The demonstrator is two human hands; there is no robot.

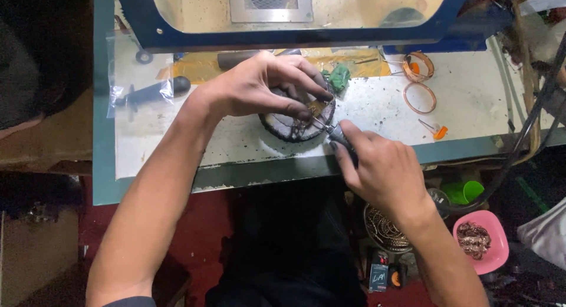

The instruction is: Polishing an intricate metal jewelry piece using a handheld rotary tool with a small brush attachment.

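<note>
My left hand (268, 86) rests on a round dark wound part (289, 125) lying on the worn white bench (471, 89); its fingertips pinch the part's top right edge. My right hand (383, 168) grips a slim dark-handled tool (337, 132) whose thin metal tip touches the part's right side, just under the left fingertips. The hands hide much of the part.
Two copper wire rings (420, 97) and an orange-capped pin (436, 130) lie to the right. A green lump (339, 78), a bagged black tool (154, 91) and a blue-framed clear shield (283, 15) sit behind. Below the bench edge: pink bowl (480, 241), green cup (466, 192), another wound part (383, 229).
</note>
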